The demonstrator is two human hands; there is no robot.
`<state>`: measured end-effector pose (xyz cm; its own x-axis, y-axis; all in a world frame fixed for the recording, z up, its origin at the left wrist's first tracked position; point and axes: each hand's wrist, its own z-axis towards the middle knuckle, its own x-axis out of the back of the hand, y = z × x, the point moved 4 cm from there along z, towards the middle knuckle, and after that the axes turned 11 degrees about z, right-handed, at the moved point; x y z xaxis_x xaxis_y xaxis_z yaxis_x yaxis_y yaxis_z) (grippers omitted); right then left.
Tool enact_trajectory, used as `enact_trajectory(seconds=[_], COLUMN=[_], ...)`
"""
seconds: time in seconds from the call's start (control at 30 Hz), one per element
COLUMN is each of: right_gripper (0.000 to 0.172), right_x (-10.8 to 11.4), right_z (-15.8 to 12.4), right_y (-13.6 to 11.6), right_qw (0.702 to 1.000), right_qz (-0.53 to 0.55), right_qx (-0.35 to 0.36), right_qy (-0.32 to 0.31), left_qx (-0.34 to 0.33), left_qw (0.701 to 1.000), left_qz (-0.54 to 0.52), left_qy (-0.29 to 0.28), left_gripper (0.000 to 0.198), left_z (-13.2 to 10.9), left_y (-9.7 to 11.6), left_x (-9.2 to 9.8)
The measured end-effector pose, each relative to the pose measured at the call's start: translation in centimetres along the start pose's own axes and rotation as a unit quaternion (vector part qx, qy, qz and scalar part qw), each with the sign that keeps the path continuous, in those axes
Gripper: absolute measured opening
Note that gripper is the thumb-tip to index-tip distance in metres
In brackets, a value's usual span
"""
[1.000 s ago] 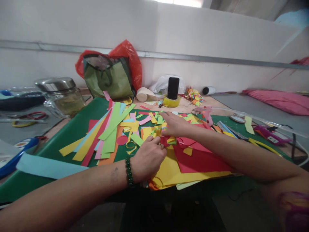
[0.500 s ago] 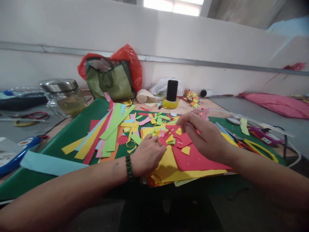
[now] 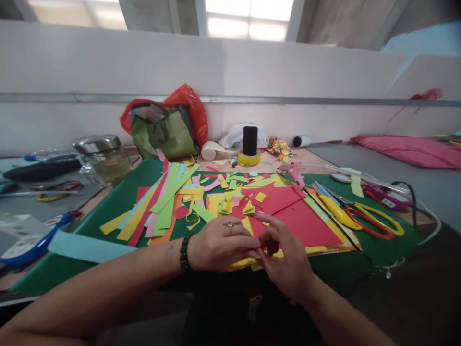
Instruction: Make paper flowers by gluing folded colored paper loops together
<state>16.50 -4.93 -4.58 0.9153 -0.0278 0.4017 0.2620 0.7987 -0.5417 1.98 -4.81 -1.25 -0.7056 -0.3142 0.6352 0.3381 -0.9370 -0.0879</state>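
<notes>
My left hand (image 3: 221,244), with a ring and a green bead bracelet, is closed, its fingertips pressed together in front of the paper stack. My right hand (image 3: 286,254) pinches at the same spot, thumb and forefinger meeting the left fingertips. Whatever lies between them is too small or hidden to make out. Behind the hands a red paper sheet (image 3: 309,223) lies over yellow sheets. Small yellow scraps (image 3: 248,207) and pink and green bits are scattered on it. Left of them, long coloured paper strips (image 3: 167,197) fan out across the green mat (image 3: 93,223).
On the right lie scissors (image 3: 378,218) with red and yellow handles, a pink glue gun (image 3: 297,174) and a purple device (image 3: 387,197). A glass jar (image 3: 106,161) stands at left. Behind are a green bag (image 3: 163,129) and a phone (image 3: 249,140) on a yellow tape roll (image 3: 249,158).
My right hand has come down and left from above the red paper to meet my left hand. The left hand has shifted slightly nearer me and turned. The view has tilted up.
</notes>
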Motion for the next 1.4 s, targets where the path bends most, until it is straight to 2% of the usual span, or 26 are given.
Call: enact_trajectory(seconds=[0.1, 0.17, 0.27, 0.33, 0.43, 0.57, 0.7, 0.77, 0.9, 1.0, 1.13, 1.3, 1.4], right_gripper=[0.033, 0.029, 0.032, 0.037, 0.04, 0.04, 0.039, 0.039, 0.035, 0.037, 0.041, 0.041, 0.042], right_x=[0.2, 0.4, 0.1, -0.3, -0.5, -0.6, -0.7, -0.8, -0.6, -0.5, -0.7, -0.9, -0.8], right_z=[-0.4, -0.5, -0.4, -0.4, -0.4, -0.5, -0.3, -0.1, 0.3, 0.4, 0.2, 0.2, 0.2], right_y=[0.7, 1.3, 2.5, 3.3, 3.8, 3.8, 3.5, 3.4, 3.4, 3.4, 3.5, 3.3, 3.2], right_qw=[0.999, 0.999, 0.994, 0.98, 0.969, 0.966, 0.965, 0.962, 0.96, 0.959, 0.958, 0.958, 0.959], right_qz=[-0.035, -0.037, 0.033, 0.089, 0.111, 0.106, 0.073, 0.065, 0.076, 0.079, 0.051, 0.042, 0.046], right_qx=[0.012, -0.006, -0.099, -0.167, -0.208, -0.222, -0.228, -0.234, -0.244, -0.246, -0.249, -0.247, -0.247], right_qy=[0.017, 0.026, -0.016, -0.057, -0.067, -0.075, -0.107, -0.12, -0.119, -0.12, -0.134, -0.138, -0.134], left_qx=[0.08, 0.113, 0.13, 0.135, 0.122, 0.09, 0.096, 0.119, 0.179, 0.173, 0.147, 0.141, 0.147], left_qw=[0.992, 0.987, 0.986, 0.987, 0.991, 0.995, 0.987, 0.984, 0.979, 0.98, 0.986, 0.979, 0.978], left_qz=[-0.09, -0.11, -0.101, -0.08, -0.05, 0.019, 0.104, 0.105, 0.029, -0.011, 0.041, 0.118, 0.114], left_qy=[-0.033, -0.043, -0.03, -0.019, -0.021, -0.042, -0.071, -0.082, -0.092, -0.093, -0.066, -0.083, -0.091], left_gripper=[0.01, 0.012, 0.013, 0.01, 0.005, 0.014, 0.02, 0.021, 0.019, 0.016, 0.013, 0.019, 0.02], left_z=[-0.1, -0.4, -0.6, -0.7, -0.8, -1.0, -1.2, -1.1, -0.9, -0.9, -1.1, -1.0, -0.8], left_y=[-0.8, -1.3, -1.6, -1.7, -1.7, -1.6, -1.5, -1.6, -2.1, -2.3, -2.1, -1.4, -1.3], left_x=[-0.4, -0.6, -0.7, -0.6, -0.7, -1.1, -1.5, -1.6, -1.5, -1.5, -1.3, -1.3, -1.4])
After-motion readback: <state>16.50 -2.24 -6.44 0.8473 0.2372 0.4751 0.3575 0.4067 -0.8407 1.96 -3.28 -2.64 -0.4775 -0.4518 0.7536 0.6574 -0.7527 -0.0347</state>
